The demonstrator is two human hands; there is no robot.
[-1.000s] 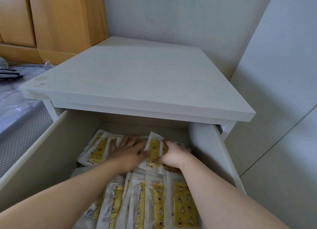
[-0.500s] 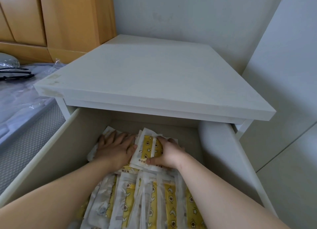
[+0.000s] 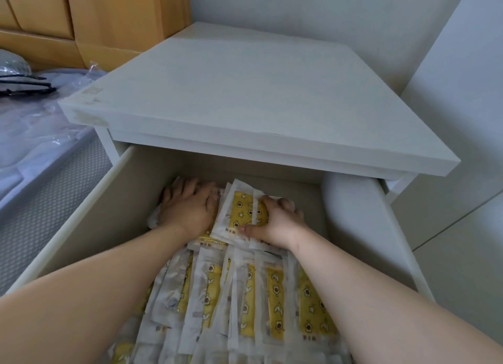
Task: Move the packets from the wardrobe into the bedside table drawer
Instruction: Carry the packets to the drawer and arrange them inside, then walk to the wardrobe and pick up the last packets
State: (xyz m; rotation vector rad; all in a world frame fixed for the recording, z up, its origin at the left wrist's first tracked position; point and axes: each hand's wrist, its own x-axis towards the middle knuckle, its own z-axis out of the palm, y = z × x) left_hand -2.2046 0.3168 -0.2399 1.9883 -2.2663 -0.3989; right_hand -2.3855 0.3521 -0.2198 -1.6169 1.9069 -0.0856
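Left fingers (image 3: 185,185) are straight and spread, lying flat on white wrapping at the drawer's back left. I see nothing gripped there. The left hand (image 3: 187,211) presses palm down.

Right fingers (image 3: 283,203) curl over the right edge of the back packets (image 3: 242,211), with the thumb on their near edge, so the right hand (image 3: 277,222) grips that bunch. The bunch is tilted, its left side touching the left hand. These packets are white with yellow star-print panels.

Both forearms reach in from the bottom of my feed. Between and under them the front packets (image 3: 275,290) lie in an overlapping row with the same yellow print, filling the near middle of the drawer floor. How many there are, I can't tell.

The drawer (image 3: 89,219) is pulled out, with pale walls left and right. Every packet I see sits inside it. Above it is the white desk (image 3: 245,96).

To the left, just beside the desk, is a bed (image 3: 40,173) under clear plastic, with a black item (image 3: 24,87) on it, too blurred to name. Wooden panelling (image 3: 109,23) is at the top left, a grey wall (image 3: 299,7) behind, and a white panel (image 3: 462,105) to the right.
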